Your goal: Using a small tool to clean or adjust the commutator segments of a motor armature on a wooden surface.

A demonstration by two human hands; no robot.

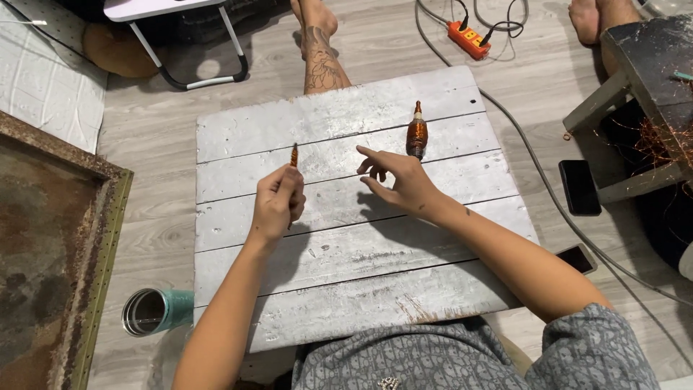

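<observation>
while the left hand (278, 204) pinches a thin rod (294, 154) upright, the right hand (399, 180) hovers with fingers loosely spread near the spindle (416, 133) on the surface (346, 289), mid-reach.

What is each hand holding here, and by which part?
The left hand grips a thin copper-wound stick by its lower end. The right hand holds nothing, fingers spread beside the copper-wound spindle on the board.

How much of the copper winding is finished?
One thick wound spool lies finished-looking on the board. The left hand holds a thin stick with only a little copper wrap at its tip, so that one looks barely begun. The right hand is open beside the spool, holding nothing.
</observation>
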